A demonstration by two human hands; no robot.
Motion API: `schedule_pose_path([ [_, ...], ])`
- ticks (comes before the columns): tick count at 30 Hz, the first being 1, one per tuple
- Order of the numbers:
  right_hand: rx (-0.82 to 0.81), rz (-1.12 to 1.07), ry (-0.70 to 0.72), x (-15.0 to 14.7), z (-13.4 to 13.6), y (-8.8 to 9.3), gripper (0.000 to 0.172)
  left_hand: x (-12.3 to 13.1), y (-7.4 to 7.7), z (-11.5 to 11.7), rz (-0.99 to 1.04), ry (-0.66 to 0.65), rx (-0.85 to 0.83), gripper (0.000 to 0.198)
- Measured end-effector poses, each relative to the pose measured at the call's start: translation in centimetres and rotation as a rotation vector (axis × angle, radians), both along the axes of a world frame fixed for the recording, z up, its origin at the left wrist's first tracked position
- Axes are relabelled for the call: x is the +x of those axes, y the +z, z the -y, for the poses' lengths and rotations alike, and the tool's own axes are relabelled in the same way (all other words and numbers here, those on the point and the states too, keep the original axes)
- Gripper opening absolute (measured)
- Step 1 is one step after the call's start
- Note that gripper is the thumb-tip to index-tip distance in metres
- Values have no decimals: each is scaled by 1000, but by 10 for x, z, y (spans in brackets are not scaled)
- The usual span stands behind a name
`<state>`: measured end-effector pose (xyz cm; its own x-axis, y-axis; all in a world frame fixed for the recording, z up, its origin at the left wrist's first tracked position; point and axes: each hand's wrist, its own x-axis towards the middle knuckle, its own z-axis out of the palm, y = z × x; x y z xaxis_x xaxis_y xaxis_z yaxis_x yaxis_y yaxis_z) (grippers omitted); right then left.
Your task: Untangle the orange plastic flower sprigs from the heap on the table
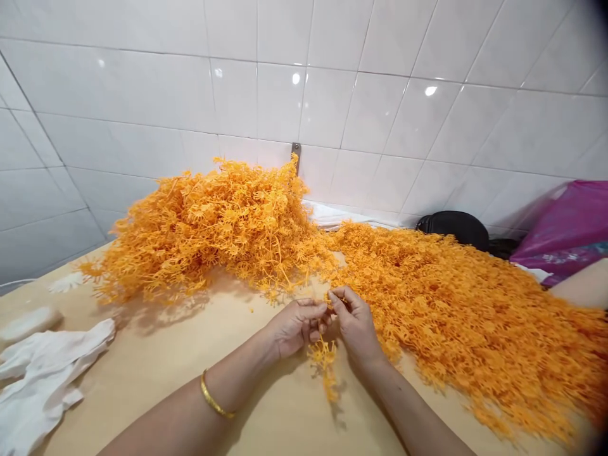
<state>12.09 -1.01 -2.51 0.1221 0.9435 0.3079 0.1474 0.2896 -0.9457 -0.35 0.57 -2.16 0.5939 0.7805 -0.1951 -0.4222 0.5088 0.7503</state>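
My left hand and my right hand meet at the middle of the table, their fingertips pinching a small orange plastic sprig that hangs down below them. A gold bangle circles my left wrist. Just beyond my hands, a large heap of tangled orange sprigs rises against the wall. A broader orange mass spreads to the right, close to my right hand.
The light wooden table meets a white tiled wall. White gloves lie at the left. A black bag and a pink plastic bag sit at the back right, near another person's forearm.
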Motion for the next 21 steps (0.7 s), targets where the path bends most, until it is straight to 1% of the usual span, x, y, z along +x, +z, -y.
schedule_pose_path([
  [3,24,31,-26,0,0,-1,21,2,-3,0,-15,8,50,10],
  [5,-10,-24,-8,1,0,0,22,2,-3,-2,-28,34,43,8],
  [7,-95,-138,76,1,0,1,23,0,-2,-3,-57,31,7,6],
  [10,-216,-297,241,1,0,4,26,-1,-1,-4,-73,-16,-9,9],
  [13,-262,-292,345,-1,1,4,38,-1,-2,-4,-59,-47,50,10],
  [14,-269,-269,365,-2,1,4,36,-1,-4,-4,-59,-57,80,10],
  [15,-271,-248,378,-3,2,3,31,0,-5,-5,-59,-64,109,11],
  [17,-258,-222,367,-7,3,1,23,1,-9,-5,-59,-60,156,14],
  [19,-229,-206,322,-9,3,-1,26,2,-10,-5,-77,-29,172,17],
  [21,-195,-235,244,-9,0,-2,29,1,-6,-4,-109,-9,169,19],
])
